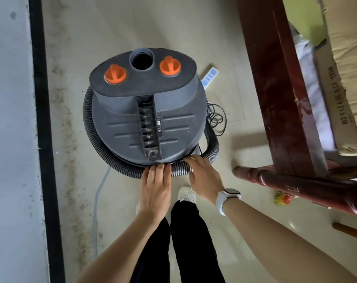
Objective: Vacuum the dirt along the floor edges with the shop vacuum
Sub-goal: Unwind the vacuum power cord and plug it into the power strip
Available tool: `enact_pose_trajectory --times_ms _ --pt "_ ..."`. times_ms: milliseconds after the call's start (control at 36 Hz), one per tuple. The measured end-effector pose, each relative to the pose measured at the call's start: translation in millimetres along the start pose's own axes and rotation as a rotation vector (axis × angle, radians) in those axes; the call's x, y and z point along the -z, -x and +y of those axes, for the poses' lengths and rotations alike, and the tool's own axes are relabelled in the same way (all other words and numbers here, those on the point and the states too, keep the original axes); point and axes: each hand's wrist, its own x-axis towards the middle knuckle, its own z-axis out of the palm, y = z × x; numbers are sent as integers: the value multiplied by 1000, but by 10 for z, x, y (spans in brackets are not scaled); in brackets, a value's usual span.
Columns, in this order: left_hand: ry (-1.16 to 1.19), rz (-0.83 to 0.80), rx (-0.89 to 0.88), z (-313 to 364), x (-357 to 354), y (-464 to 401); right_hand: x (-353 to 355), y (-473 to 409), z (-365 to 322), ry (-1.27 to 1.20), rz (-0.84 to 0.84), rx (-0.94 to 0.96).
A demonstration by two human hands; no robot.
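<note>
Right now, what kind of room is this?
Probably a room in a house, maybe used for storage. There is a tiled floor with dirt along the black baseboard, dark red wooden furniture, and a cardboard box stacked beside it.

Pale tiled floor (245, 231), black baseboard (43, 139), white wall (10, 119), dark red wooden furniture (280, 94).

Head camera looks steeply down, close above the floor (235, 58).
</note>
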Motion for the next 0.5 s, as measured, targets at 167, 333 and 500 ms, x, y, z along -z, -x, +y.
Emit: enact_pose_trajectory --times_ms 167,333,500 --pt "20 29 17 52 19 -102 65 3 -88 49 47 -63" --pt "45 26 69 143 -12 -169 144 -99 -149 34 58 -168" --pt "36 42 92 159 60 -163 87 -92 -92 -35 11 -120"
